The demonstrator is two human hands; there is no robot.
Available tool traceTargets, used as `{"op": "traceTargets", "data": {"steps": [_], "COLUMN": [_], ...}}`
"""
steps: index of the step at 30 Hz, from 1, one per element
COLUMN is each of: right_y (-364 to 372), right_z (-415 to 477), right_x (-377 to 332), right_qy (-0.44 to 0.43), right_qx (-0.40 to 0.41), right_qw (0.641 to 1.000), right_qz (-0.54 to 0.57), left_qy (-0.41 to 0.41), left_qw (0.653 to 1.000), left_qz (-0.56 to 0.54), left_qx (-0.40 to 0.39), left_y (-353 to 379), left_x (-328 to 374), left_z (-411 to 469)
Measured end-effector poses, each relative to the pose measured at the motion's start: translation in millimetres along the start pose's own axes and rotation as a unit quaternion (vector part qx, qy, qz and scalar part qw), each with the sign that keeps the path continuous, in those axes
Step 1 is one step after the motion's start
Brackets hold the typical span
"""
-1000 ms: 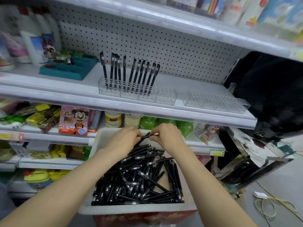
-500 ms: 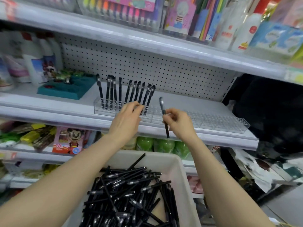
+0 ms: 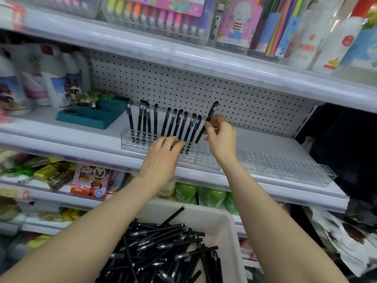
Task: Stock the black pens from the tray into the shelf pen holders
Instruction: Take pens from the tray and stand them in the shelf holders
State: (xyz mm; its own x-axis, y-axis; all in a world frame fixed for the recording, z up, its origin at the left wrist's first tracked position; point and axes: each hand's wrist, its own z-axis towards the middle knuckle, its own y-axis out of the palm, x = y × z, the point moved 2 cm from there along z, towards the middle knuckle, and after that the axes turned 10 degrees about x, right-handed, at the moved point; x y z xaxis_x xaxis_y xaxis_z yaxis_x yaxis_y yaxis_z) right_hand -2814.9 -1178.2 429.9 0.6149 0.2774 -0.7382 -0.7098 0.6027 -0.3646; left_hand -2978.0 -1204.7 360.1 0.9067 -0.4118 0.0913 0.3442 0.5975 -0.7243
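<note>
My right hand (image 3: pixel 221 135) pinches one black pen (image 3: pixel 210 116), tilted, its lower tip just above the clear pen holders (image 3: pixel 206 160) on the middle shelf. Several black pens (image 3: pixel 173 124) stand upright in the holders' left part. My left hand (image 3: pixel 163 158) rests on the holders' front, fingers touching the bases of the standing pens; whether it holds anything is hidden. Below, a white tray (image 3: pixel 226 223) holds a heap of loose black pens (image 3: pixel 163 254).
A teal display stand (image 3: pixel 91 116) and white bottles (image 3: pixel 55 86) sit left on the same shelf. More clear holders (image 3: pixel 289 170) stretch right. The upper shelf edge (image 3: pixel 183 56) hangs close overhead. Green items (image 3: pixel 204 196) line the shelf below.
My right hand has lifted the pen from near the shelf's front edge up and back to the holders, beside the last standing pen. My left hand stays at the holders. The view tilted upward.
</note>
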Motion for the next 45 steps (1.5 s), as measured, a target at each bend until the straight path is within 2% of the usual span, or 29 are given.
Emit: {"op": "traceTargets", "data": {"steps": [5,19,25,32,35,38,42,45], "right_y": [17.6,19.8,0.0,-12.0,-12.2,-11.4,-7.8,-4.7], "right_z": [-8.0,-13.5,-53.4,-144.8,-184.6,-212.8,-233.6,-237.7], "right_x": [20.3,18.6,15.1,29.9,45.9,54.1,60.0,65.4], "right_qy": [-0.012,-0.025,-0.056,-0.056,-0.014,0.035,0.069,0.048], "right_qx": [-0.059,-0.050,0.021,0.064,0.015,-0.099,-0.314,-0.357], "right_qw": [0.995,0.990,0.993,0.994,0.996,0.988,0.930,0.913], "right_qz": [-0.080,-0.131,-0.097,-0.062,-0.082,-0.115,-0.177,-0.190], "left_qy": [0.005,0.005,-0.046,-0.050,-0.050,-0.045,-0.063,-0.083], "left_qw": [1.000,0.998,0.990,0.984,0.982,0.979,0.968,0.959], "left_qz": [-0.009,-0.053,-0.132,-0.168,-0.167,-0.142,-0.135,-0.147], "left_qx": [0.013,0.019,0.005,-0.021,-0.070,-0.140,-0.202,-0.226], "left_y": [2.5,2.0,-22.0,-19.4,-13.2,-6.7,-0.5,1.4], "left_x": [-1.7,-5.3,-2.3,-2.2,2.1,4.4,4.4,3.2], "left_z": [-1.1,-5.4,-43.3,-120.5,-155.4,-172.7,-176.6,-177.2]}}
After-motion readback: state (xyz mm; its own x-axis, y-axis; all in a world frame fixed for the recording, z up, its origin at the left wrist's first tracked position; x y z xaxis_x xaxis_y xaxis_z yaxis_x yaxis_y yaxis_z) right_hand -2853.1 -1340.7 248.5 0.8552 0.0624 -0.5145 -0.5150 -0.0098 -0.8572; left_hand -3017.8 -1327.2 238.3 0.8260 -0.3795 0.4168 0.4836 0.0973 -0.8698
